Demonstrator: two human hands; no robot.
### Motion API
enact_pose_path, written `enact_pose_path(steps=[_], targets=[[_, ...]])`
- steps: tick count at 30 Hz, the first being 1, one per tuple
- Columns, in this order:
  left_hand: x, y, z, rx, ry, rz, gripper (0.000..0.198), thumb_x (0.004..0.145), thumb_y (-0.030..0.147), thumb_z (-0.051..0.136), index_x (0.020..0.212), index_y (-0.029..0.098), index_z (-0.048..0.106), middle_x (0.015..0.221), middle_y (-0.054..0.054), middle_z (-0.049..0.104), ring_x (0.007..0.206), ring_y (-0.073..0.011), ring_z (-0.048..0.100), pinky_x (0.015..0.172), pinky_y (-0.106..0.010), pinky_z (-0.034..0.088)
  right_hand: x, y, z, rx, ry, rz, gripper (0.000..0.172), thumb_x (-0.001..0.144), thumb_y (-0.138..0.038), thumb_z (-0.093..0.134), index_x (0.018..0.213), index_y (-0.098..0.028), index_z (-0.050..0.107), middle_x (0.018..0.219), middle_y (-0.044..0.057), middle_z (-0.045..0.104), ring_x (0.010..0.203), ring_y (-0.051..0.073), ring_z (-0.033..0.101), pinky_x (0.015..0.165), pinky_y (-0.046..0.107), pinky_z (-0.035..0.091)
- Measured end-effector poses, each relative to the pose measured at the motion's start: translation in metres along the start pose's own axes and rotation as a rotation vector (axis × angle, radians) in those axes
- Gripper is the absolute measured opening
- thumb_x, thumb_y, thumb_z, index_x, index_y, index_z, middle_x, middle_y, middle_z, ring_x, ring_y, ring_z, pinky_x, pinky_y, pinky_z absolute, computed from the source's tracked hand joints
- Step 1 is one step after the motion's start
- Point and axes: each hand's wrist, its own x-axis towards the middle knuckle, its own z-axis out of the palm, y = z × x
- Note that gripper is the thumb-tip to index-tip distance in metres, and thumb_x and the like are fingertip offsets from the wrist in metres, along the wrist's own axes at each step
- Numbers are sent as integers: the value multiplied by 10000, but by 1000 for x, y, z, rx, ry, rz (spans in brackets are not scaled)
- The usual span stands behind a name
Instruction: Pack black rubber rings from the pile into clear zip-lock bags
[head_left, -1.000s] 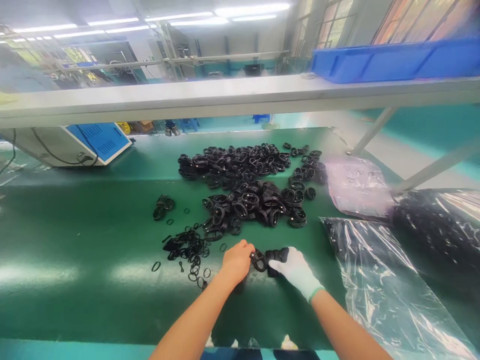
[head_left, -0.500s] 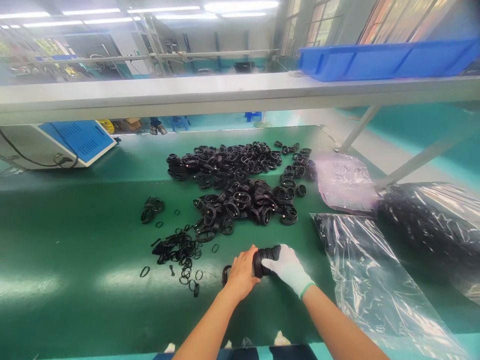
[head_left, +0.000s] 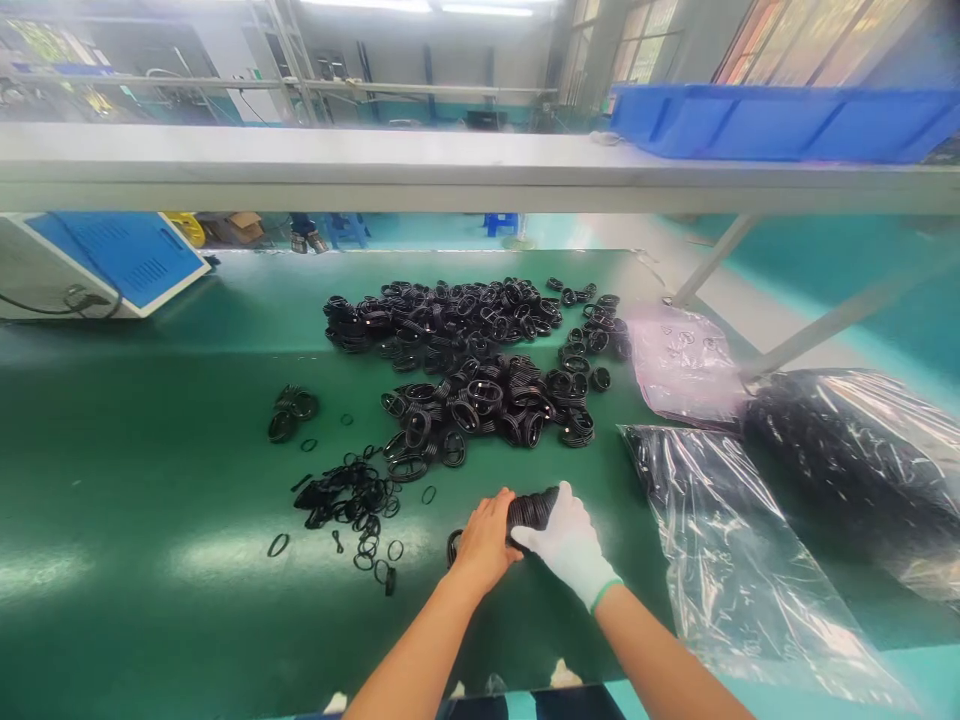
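Row of coiled black cables (head_left: 531, 510) sits clasped between bare left hand (head_left: 482, 543) and gloved right hand (head_left: 568, 545), head view, on the cable heap's (head_left: 487, 393) near side; a second earlier, one open-faced coil separated left hand from row.

A factory workshop: bench (head_left: 150, 620) under the grip, coils (head_left: 480, 390) heaped beyond, bin (head_left: 787, 125) higher to the right, strip lights (head_left: 487, 11) farthest off.
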Motion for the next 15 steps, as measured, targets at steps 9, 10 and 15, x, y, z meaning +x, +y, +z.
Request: enact_pose_path(steps=[9,10,15], targets=[[2,0,-5,32,-4,-4,770,580,162,673,1272,243,345,1325,-20,416,1212,-202,334,972,-325,306,-9,-19,8,-159,71,49,1113,517,-547,584,1349,16,106,1191,227,436,1089,364,415,870,433,341],[1,0,-6,43,1,-13,752,591,169,657,1274,236,349,1318,-32,421,1209,-208,338,968,-331,310,-10,-21,12,-151,106,48,1108,514,-513,589,1349,21,94,1192,228,430,1082,359,423,866,419,348],[2,-6,21,133,25,-147,718,589,209,634,1265,237,394,1245,-103,475,1062,-268,492,876,-398,413,-8,-5,43,-83,263,-63,900,567,-352,515,1342,-58,164,1108,196,501,1025,352,488,826,422,378]])
